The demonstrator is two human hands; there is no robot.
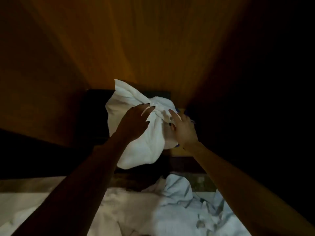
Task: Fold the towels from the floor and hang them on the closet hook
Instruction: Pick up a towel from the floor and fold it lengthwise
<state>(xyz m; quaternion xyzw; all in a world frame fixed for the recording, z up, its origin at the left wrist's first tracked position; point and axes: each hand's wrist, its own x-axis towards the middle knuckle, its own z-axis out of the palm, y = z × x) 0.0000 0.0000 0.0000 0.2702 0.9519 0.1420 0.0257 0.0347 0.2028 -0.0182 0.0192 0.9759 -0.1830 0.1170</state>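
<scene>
white towel [141, 133] under both hands — more towels [153, 210] heaped below.

I noted the hanging towel [136, 133] as white, matt cloth, soft and creased where gathered. The closet panel [153, 48] behind it looked like wood with a fine vertical grain and a dull sheen. The towels on the floor [162, 210] were pale, rumpled cloth. The floor [25, 198] read smooth, hard, light-coloured; its material I could not tell.
</scene>
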